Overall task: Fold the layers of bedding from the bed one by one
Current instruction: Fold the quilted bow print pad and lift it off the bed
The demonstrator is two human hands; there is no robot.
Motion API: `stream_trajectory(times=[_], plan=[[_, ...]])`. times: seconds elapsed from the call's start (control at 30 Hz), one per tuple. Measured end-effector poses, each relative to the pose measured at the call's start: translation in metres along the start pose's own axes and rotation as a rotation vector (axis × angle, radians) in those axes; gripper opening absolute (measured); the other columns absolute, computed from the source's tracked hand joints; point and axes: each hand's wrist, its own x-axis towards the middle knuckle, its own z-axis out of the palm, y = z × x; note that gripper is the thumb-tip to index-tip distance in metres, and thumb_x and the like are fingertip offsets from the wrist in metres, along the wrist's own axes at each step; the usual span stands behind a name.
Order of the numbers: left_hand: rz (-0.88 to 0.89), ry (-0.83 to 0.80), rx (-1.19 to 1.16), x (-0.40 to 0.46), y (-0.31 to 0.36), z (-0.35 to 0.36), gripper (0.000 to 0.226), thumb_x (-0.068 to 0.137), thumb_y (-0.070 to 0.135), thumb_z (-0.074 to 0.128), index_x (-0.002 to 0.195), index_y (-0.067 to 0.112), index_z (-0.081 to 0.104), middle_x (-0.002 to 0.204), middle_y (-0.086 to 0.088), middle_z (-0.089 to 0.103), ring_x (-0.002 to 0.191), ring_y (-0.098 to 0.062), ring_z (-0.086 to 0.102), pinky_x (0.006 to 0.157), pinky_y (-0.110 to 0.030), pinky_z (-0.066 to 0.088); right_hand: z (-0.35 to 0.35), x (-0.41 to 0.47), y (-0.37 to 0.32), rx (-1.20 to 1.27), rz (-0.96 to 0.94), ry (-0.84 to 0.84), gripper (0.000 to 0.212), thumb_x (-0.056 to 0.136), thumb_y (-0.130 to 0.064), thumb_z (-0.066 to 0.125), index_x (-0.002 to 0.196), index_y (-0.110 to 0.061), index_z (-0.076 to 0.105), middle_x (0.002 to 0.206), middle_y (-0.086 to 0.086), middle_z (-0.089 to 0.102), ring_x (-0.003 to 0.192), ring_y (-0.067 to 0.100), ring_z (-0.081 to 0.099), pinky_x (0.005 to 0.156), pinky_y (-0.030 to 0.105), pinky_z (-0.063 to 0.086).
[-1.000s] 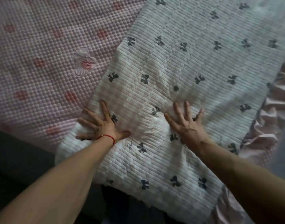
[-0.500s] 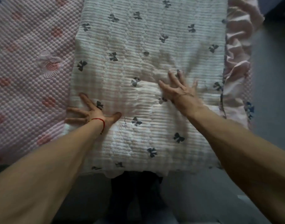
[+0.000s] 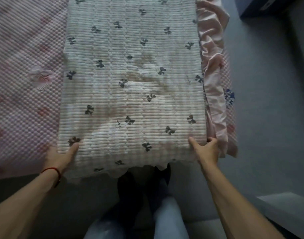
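Note:
A folded white quilted blanket (image 3: 130,87) printed with dark bows lies along the bed's right part, its near end hanging slightly over the bed edge. My left hand (image 3: 59,157) grips the blanket's near left corner, thumb on top and fingers hidden under the edge. My right hand (image 3: 205,150) grips the near right corner, thumb on top and fingers curled round the side. A pink ruffled sheet (image 3: 214,69) lies bunched along the blanket's right side.
A pink bubble-textured bed cover (image 3: 25,69) with red spots spreads to the left of the blanket. Grey floor (image 3: 268,118) runs along the bed's right side. A dark box (image 3: 268,6) sits far right. My legs (image 3: 165,213) stand at the bed's foot.
Both hands left the blanket's top, where they pressed flat, and slid back and outward to grip its near corners. The view has swung so that the blanket runs straight ahead.

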Motion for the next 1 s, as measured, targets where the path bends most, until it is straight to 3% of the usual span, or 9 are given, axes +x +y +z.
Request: stream_trajectory(times=[0.13, 0.27, 0.37, 0.47, 0.57, 0.63, 0.77, 0.9, 1.0], plan=[[0.181, -0.078, -0.126, -0.036, -0.01, -0.025, 0.029, 0.088, 0.038, 0.072, 0.111, 0.02, 0.069, 0.095, -0.002, 0.068, 0.083, -0.016, 0.063, 0.068, -0.031, 0.05, -0.038, 0.026, 0.008, 0.158, -0.061, -0.358, 0.029, 0.085, -0.03, 0.082, 0.109, -0.015, 0.075, 0.1, 0.0, 0.079, 0.088, 0.019, 0.076, 0.062, 0.024, 0.058], [0.106, -0.118, -0.091, -0.033, -0.038, -0.012, 0.037, 0.087, 0.047, 0.071, 0.101, 0.013, 0.07, 0.092, -0.006, 0.073, 0.082, -0.022, 0.068, 0.065, -0.035, 0.054, -0.063, 0.025, 0.023, 0.257, -0.089, -0.311, 0.026, 0.085, -0.026, 0.08, 0.104, -0.01, 0.074, 0.079, -0.008, 0.078, 0.069, 0.007, 0.073, 0.055, 0.018, 0.056], [0.013, -0.205, -0.121, -0.026, -0.055, 0.005, 0.037, 0.088, 0.036, 0.076, 0.114, 0.011, 0.067, 0.106, -0.012, 0.072, 0.09, -0.025, 0.068, 0.077, -0.04, 0.057, -0.05, 0.017, 0.039, 0.182, -0.022, -0.45, 0.03, 0.081, -0.022, 0.083, 0.104, -0.007, 0.074, 0.09, 0.001, 0.08, 0.083, 0.017, 0.077, 0.067, 0.025, 0.06], [0.009, -0.349, -0.169, -0.039, -0.064, 0.002, 0.037, 0.091, 0.027, 0.072, 0.125, 0.013, 0.065, 0.112, -0.01, 0.071, 0.101, -0.029, 0.068, 0.084, -0.042, 0.057, -0.049, 0.006, 0.05, 0.188, -0.02, -0.458, 0.037, 0.082, -0.012, 0.084, 0.116, -0.005, 0.07, 0.101, 0.006, 0.078, 0.087, 0.015, 0.076, 0.064, 0.021, 0.06], [0.035, -0.315, -0.173, -0.051, -0.066, -0.015, 0.038, 0.092, 0.033, 0.071, 0.125, 0.016, 0.064, 0.113, -0.008, 0.071, 0.102, -0.029, 0.069, 0.091, -0.049, 0.056, -0.062, -0.01, 0.053, 0.177, 0.004, -0.441, 0.029, 0.084, -0.012, 0.082, 0.11, -0.008, 0.07, 0.1, 0.008, 0.077, 0.078, 0.013, 0.076, 0.059, 0.022, 0.059], [0.023, -0.297, -0.165, -0.06, -0.063, -0.031, 0.037, 0.092, 0.038, 0.071, 0.119, 0.015, 0.063, 0.108, -0.007, 0.071, 0.096, -0.028, 0.07, 0.084, -0.048, 0.059, -0.076, -0.024, 0.053, 0.14, 0.037, -0.488, 0.022, 0.085, -0.015, 0.081, 0.103, -0.007, 0.074, 0.095, 0.01, 0.078, 0.075, 0.016, 0.077, 0.06, 0.027, 0.059], [-0.005, -0.274, -0.204, -0.08, -0.052, -0.052, 0.029, 0.097, 0.035, 0.064, 0.109, 0.009, 0.067, 0.092, -0.004, 0.071, 0.079, -0.018, 0.067, 0.061, -0.027, 0.051, -0.1, -0.049, 0.055, 0.097, 0.034, -0.552, 0.026, 0.088, -0.029, 0.079, 0.107, -0.012, 0.076, 0.099, 0.001, 0.08, 0.09, 0.019, 0.077, 0.075, 0.03, 0.059], [-0.015, -0.403, -0.228, -0.087, -0.055, -0.07, 0.056, 0.082, 0.065, 0.067, 0.109, 0.017, 0.073, 0.1, -0.005, 0.077, 0.094, -0.027, 0.073, 0.089, -0.048, 0.058, -0.116, -0.074, 0.047, 0.126, 0.03, -0.552, 0.028, 0.095, -0.029, 0.07, 0.116, -0.01, 0.073, 0.106, 0.003, 0.079, 0.099, 0.022, 0.075, 0.084, 0.036, 0.061], [0.035, -0.402, -0.269, -0.105, -0.046, -0.079, 0.05, 0.092, 0.059, 0.059, 0.12, 0.018, 0.067, 0.112, -0.006, 0.073, 0.101, -0.025, 0.069, 0.093, -0.043, 0.053, -0.124, -0.086, 0.042, 0.087, -0.017, -0.452, 0.048, 0.086, -0.039, 0.079, 0.122, -0.01, 0.065, 0.114, 0.009, 0.075, 0.102, 0.024, 0.073, 0.094, 0.047, 0.058]])
